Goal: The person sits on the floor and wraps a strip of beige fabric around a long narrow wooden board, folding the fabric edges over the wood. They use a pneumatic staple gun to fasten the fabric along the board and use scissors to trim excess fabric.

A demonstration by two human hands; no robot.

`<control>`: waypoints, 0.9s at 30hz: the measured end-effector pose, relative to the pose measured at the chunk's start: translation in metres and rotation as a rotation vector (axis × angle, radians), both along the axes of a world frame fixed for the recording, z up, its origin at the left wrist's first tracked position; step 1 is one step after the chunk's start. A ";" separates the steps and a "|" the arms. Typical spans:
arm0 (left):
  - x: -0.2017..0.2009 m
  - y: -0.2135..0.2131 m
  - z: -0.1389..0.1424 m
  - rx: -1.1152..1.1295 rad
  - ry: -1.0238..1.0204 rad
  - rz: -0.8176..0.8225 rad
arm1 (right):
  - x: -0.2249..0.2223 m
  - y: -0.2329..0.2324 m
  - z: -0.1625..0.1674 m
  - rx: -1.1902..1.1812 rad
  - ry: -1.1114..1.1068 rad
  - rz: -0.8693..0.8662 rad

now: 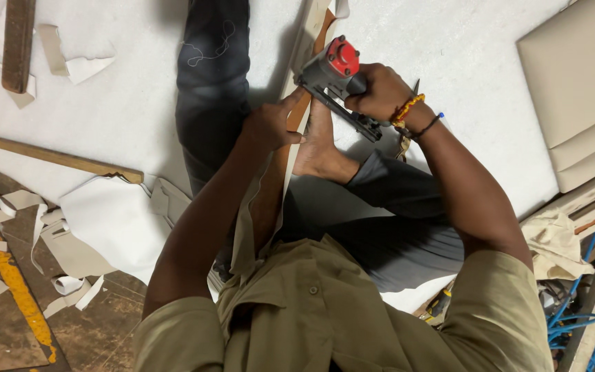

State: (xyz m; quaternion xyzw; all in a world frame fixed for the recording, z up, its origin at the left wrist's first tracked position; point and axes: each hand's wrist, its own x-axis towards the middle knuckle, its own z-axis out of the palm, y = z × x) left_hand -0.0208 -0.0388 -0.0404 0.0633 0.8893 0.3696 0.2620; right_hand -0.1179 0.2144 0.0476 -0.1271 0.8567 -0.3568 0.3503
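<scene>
- Olive shirt [325, 310] fills the bottom centre of the frame.
- Left hand [268, 126], centre, pinches a wooden strip [300, 110] wrapped in cream fabric.
- Right hand [378, 91], upper centre, is closed around a red-capped pneumatic stapler [332, 72], its nose on the strip.
- Bare foot [319, 148] lies just below.

White foam sheeting [125, 103] covers most of the floor, beige offcuts [70, 255] litter the bare brown floor [105, 331] at left, and cream upholstered cushions [580, 89] sit stacked at right above blue cables [573, 324].
</scene>
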 end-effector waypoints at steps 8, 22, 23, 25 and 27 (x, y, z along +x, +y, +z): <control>0.000 -0.001 -0.001 0.004 -0.054 -0.005 | 0.001 -0.004 -0.003 0.011 -0.009 0.041; -0.005 -0.001 0.012 -0.008 -0.078 -0.055 | -0.005 0.091 -0.128 0.433 0.743 -0.068; -0.006 -0.001 0.016 0.010 -0.052 -0.049 | -0.003 0.090 -0.139 0.547 0.764 -0.065; -0.005 0.000 0.023 0.043 -0.009 -0.033 | 0.006 0.085 -0.151 0.563 0.811 -0.066; 0.002 0.000 0.027 -0.066 -0.147 0.062 | 0.021 0.074 -0.146 0.528 0.887 -0.095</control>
